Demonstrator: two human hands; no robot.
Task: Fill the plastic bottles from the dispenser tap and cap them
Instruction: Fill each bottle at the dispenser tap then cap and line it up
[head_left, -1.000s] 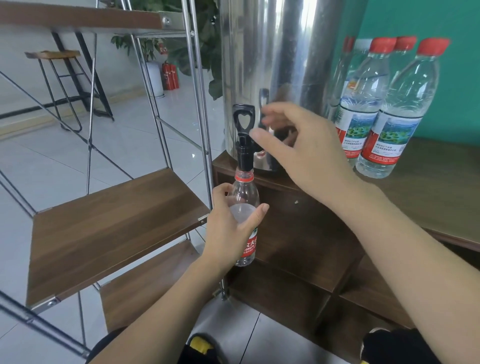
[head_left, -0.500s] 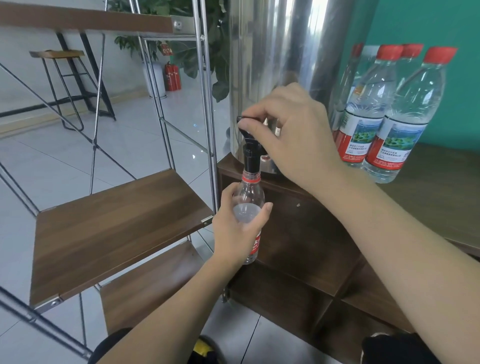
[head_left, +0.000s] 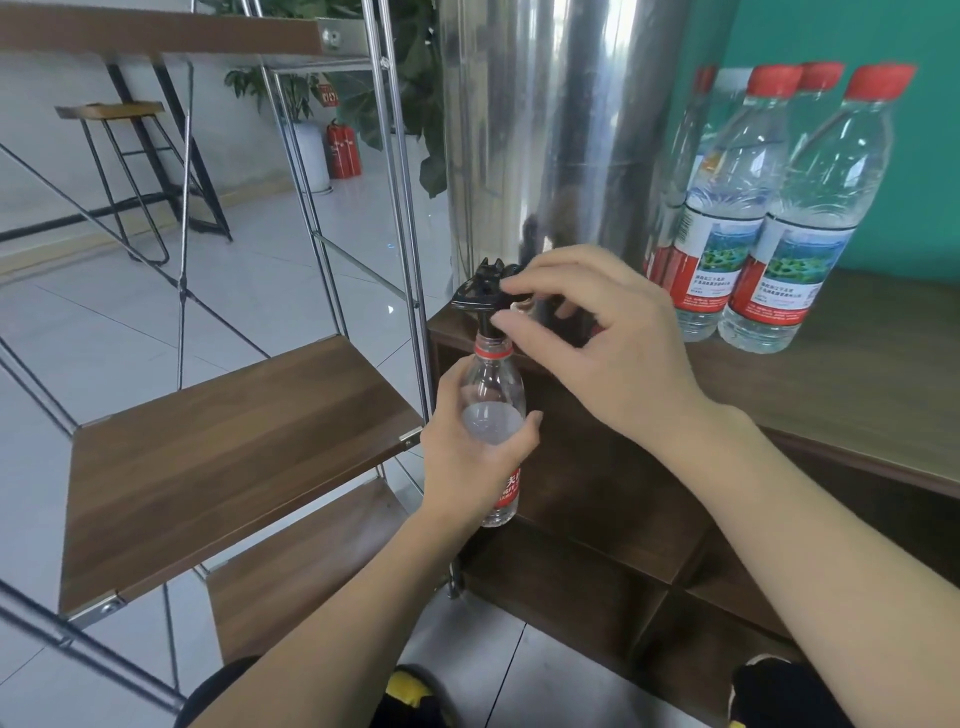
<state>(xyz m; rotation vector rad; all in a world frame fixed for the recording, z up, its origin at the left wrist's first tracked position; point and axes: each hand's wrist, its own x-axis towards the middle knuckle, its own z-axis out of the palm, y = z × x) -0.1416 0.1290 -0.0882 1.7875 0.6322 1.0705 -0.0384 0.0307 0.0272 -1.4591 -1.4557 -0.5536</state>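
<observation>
centre frame: left hand (head_left: 475, 457) gripping bottle (head_left: 493, 400), keeping its mouth under tap (head_left: 485, 291); right hand (head_left: 597, 338) pinching the lever down, letting water flow.

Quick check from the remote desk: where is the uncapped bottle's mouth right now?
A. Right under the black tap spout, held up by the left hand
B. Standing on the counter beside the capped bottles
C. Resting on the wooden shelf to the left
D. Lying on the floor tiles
A: the left hand grips the open bottle with its neck directly beneath the black tap, while the right hand pinches the tap's lever.
</observation>
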